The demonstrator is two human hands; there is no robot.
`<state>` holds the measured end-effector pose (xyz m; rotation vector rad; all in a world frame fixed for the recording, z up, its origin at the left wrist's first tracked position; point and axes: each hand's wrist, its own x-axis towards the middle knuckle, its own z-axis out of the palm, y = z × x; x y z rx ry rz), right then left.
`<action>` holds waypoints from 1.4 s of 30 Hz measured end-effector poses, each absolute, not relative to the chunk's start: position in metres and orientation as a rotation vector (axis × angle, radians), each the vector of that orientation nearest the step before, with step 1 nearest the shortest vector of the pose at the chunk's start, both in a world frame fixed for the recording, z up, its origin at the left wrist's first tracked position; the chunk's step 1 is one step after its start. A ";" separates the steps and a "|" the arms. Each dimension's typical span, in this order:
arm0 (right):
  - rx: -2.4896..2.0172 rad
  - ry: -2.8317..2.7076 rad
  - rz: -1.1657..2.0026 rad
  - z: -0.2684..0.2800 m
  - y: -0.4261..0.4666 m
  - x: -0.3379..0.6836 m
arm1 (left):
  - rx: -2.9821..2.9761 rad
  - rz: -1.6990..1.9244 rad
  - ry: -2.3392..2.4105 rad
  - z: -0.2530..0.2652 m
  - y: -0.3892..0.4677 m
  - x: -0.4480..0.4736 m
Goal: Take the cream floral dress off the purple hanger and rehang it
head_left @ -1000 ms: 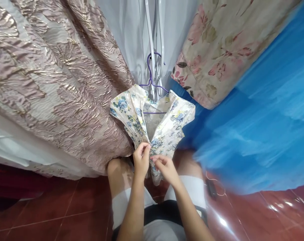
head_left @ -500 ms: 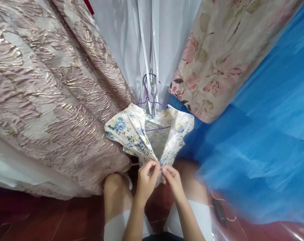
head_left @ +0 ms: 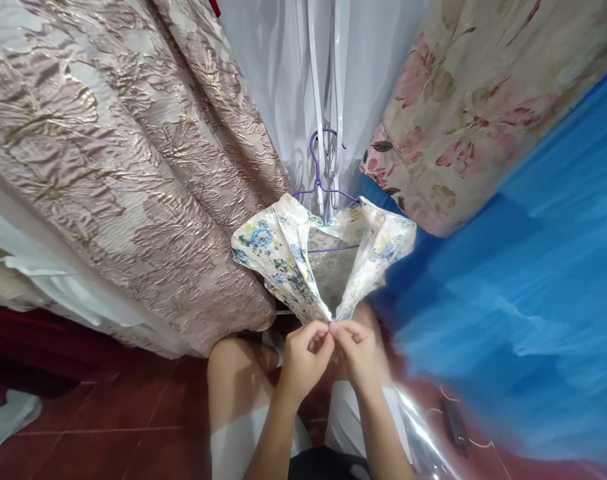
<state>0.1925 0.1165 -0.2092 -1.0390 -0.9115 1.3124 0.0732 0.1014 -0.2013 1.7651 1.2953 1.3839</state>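
A white sleeveless garment with blue and yellow flowers, perhaps a dress or blouse (head_left: 291, 273), hangs on a purple wire hanger (head_left: 317, 175). Its front opening makes a V that narrows down to my fingers. My left hand (head_left: 307, 353) pinches the left front edge at the bottom of the V. Close against it, my right hand (head_left: 356, 347) pinches the right front edge, the fingertips of both hands touching or nearly so. Any button or fastener between them is hidden by the fingers. Below the hands the garment is mostly covered.
Pink-gold brocade fabric (head_left: 148, 180) hangs on the left. White cloth with straps (head_left: 263, 60) hangs behind the hanger. To the right are a beige floral fabric (head_left: 463, 133) and blue tulle (head_left: 543, 293). A dark power adapter (head_left: 454, 423) with a white cable lies on the red tiled floor (head_left: 108, 427).
The view has shifted, so the garment and hanger appear further right and slightly higher. My right hand has come up closer to my left at the front edges.
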 end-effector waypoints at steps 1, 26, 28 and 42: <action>-1.053 -0.899 1.284 -0.208 0.116 0.192 | 1.793 1.382 1.257 -0.201 0.103 0.070; -0.993 -1.186 1.342 -0.119 0.194 0.185 | 1.747 1.353 1.288 -0.235 0.127 0.072; -0.925 -1.223 1.266 -0.096 0.217 0.181 | 1.790 1.268 1.310 -0.229 0.125 0.073; -0.807 -1.253 1.203 -0.073 0.223 0.177 | 2.160 1.824 1.240 -0.148 0.184 0.025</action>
